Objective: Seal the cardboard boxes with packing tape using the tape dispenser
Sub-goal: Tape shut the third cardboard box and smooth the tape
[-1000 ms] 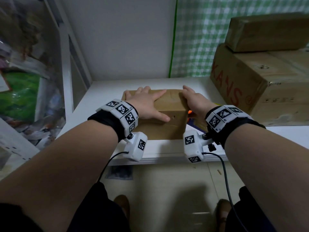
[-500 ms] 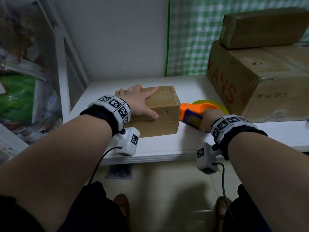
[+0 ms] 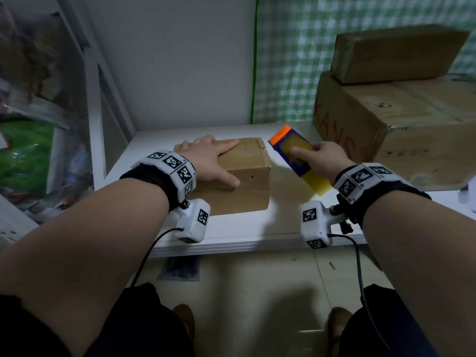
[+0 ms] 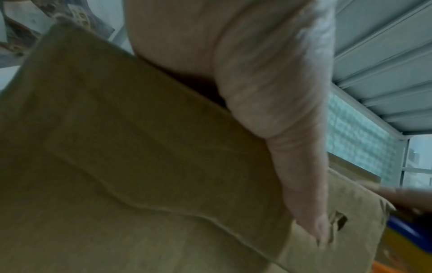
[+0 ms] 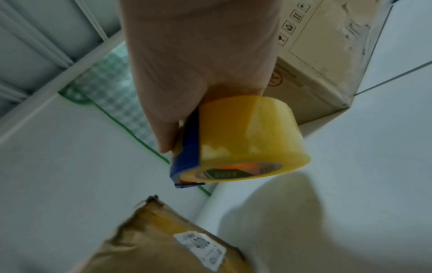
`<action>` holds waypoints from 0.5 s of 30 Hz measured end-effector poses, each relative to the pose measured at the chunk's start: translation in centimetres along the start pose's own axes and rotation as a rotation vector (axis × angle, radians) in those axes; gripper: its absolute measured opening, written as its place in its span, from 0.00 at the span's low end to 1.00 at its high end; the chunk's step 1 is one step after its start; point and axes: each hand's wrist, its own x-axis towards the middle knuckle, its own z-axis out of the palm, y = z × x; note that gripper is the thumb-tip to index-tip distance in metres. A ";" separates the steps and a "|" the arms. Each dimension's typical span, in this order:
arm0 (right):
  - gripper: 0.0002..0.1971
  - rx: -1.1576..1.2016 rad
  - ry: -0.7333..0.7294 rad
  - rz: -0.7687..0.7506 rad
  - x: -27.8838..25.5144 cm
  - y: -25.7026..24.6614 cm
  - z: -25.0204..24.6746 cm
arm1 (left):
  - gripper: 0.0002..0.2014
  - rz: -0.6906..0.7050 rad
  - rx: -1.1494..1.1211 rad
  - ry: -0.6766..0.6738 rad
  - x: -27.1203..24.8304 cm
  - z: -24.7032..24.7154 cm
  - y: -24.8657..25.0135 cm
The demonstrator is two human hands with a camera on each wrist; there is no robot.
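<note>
Your left hand [image 3: 206,161] presses flat on the small box [image 3: 242,176] near the desk's [image 3: 231,225] front edge. Your right hand [image 3: 322,161] grips the tape dispenser [image 3: 293,153] just beside it, lifted. Next, set tape on the top seam.

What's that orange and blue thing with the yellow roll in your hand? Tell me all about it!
It is the tape dispenser: a blue plastic body with an orange end, carrying a shiny yellowish roll of tape. The right hand grips it, lifted off the white shelf, tilted, to the right of the small cardboard box without touching it.
</note>
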 end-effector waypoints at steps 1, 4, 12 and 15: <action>0.25 0.078 0.032 -0.017 0.0 -0.3 -0.2 | 0.52 0.011 0.009 0.000 0.0 0.0 0.1; 0.21 0.192 0.093 -0.110 -0.4 -2.2 -0.8 | 0.51 0.057 0.043 -0.013 -0.3 -0.1 1.1; 0.20 0.424 0.240 -0.267 -1.7 -7.8 -3.6 | 0.54 0.135 0.138 -0.067 -0.6 -0.2 3.8; 0.21 0.531 0.170 -0.215 -2.0 -9.2 -3.2 | 0.56 0.143 0.137 -0.019 -0.6 0.1 3.8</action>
